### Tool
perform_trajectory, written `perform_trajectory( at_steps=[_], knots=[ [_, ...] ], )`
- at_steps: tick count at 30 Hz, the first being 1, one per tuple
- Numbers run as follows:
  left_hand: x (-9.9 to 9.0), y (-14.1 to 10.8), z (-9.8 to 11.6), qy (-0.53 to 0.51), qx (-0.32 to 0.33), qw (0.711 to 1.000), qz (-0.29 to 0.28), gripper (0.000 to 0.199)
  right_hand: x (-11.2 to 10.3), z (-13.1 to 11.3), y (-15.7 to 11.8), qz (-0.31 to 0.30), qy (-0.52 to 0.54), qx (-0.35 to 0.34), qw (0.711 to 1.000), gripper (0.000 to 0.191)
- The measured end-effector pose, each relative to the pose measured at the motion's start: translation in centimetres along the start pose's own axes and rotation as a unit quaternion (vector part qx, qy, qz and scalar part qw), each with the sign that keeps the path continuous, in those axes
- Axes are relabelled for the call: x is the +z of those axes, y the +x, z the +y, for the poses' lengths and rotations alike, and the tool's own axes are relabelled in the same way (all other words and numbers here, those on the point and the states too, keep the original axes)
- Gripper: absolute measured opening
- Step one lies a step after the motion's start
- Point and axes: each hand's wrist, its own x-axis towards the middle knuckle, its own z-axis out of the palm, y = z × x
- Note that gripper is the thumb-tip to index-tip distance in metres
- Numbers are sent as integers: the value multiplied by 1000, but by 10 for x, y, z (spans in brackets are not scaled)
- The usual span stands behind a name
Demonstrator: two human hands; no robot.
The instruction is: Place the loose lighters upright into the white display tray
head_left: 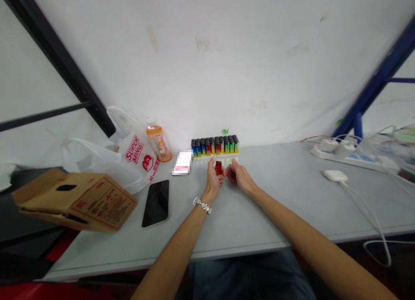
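Note:
My left hand (214, 177), with a silver watch or bracelet at its wrist, is closed around a red lighter (218, 167) that stands roughly upright. Just to the right, my right hand (239, 177) has its fingers curled together. Something dark and reddish shows at those fingertips, too small to make out. Beyond both hands, against the wall, a tray of lighters (215, 147) holds rows in blue, red, yellow and green with black tops. Neither hand touches that tray.
On the left are a cardboard box (100, 202), a white plastic bag (125, 157), an orange drink bottle (158, 142), a black phone (156, 203) and a blurred-out card (182, 162). At right lie a power strip (356, 158) and a white charger (335, 175) with its cable.

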Motion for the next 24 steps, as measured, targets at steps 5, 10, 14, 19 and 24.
perform_trajectory(
  at_steps=[5,10,14,19,24],
  knots=[
    [-3,-3,8,-23,-16,1000,-9,80,0,0,1,-7,3,7,1000,83],
    [-3,-2,6,8,-12,1000,4,83,1,-1,0,-10,-6,5,1000,83],
    [-2,-1,4,37,2,999,13,83,1,-1,-1,-12,-16,4,1000,83],
    [-1,-2,5,57,15,998,17,82,0,0,1,-14,-23,8,1000,83],
    [-2,0,2,67,36,997,12,71,0,0,0,-17,-24,6,1000,83]
  ],
)
